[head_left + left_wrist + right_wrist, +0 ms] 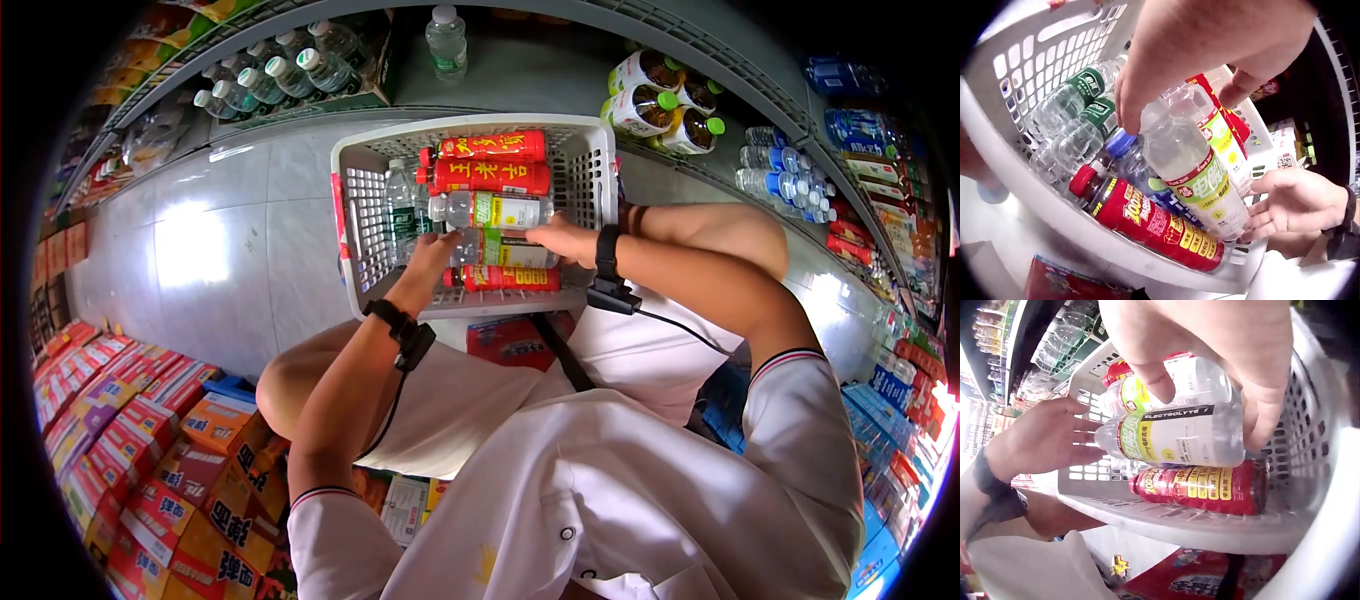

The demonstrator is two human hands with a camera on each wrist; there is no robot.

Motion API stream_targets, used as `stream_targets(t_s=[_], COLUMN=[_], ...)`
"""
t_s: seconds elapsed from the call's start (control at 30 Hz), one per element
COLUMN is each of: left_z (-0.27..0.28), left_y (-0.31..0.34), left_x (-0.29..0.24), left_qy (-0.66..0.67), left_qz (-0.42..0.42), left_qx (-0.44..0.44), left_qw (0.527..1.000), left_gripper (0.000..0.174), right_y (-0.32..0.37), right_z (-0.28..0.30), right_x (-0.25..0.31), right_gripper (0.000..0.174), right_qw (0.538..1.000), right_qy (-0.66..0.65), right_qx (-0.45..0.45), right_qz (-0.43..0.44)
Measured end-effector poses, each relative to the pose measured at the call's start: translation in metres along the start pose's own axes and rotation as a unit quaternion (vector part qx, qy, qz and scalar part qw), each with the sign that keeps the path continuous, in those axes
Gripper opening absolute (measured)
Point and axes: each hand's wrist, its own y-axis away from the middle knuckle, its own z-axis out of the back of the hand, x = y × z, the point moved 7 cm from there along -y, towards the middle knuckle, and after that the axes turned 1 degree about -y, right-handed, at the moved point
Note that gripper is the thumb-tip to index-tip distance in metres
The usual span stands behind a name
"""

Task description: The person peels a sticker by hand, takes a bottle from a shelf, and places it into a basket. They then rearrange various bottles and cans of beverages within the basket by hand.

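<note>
Between both hands lies a clear electrolyte drink bottle (1191, 175) with a green-and-white label, sideways above the other bottles in a white plastic basket (470, 128). My left hand (428, 262) grips its neck end, the cap hidden under the fingers. At the base end, my right hand (568, 240) holds it with thumb and fingers. A second electrolyte bottle (498, 210) is right beside it. Red bottles (495, 178) lie toward the far side, and another red bottle (1154, 219) lies along the near wall. A blue-capped bottle (1124, 147) shows partly underneath.
Clear water bottles with green labels (400, 205) fill the basket's left end. Beyond it, a shelf carries a lone water bottle (447, 45), a tray of water bottles (285, 75) and green-capped bottles (645, 108). Stacked cartons (170, 500) stand at the lower left.
</note>
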Motion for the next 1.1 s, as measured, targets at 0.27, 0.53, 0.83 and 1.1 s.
stream_targets(t_s=[0.27, 0.53, 0.83, 1.1], left_z=[0.003, -0.012, -0.014, -0.009], left_y=[0.023, 0.041, 0.016, 0.006], left_x=[0.001, 0.022, 0.043, 0.055], left_qy=[-0.024, -0.072, -0.044, -0.079], left_qz=[0.021, 0.113, 0.013, 0.082], left_qx=[0.013, 0.072, 0.135, 0.08], left_qw=[0.999, 0.988, 0.99, 0.99], left_gripper=[0.039, 0.086, 0.07, 0.029], right_y=[0.028, 0.021, 0.013, 0.002], right_z=[0.004, -0.017, -0.018, -0.018], right_x=[0.024, -0.025, -0.032, -0.041], right_gripper=[0.052, 0.088, 0.097, 0.098], right_qw=[0.995, 0.98, 0.975, 0.976], right_qy=[0.065, 0.011, -0.018, -0.047], right_qx=[-0.078, 0.111, 0.123, 0.133], right_qz=[0.002, -0.167, -0.184, -0.168])
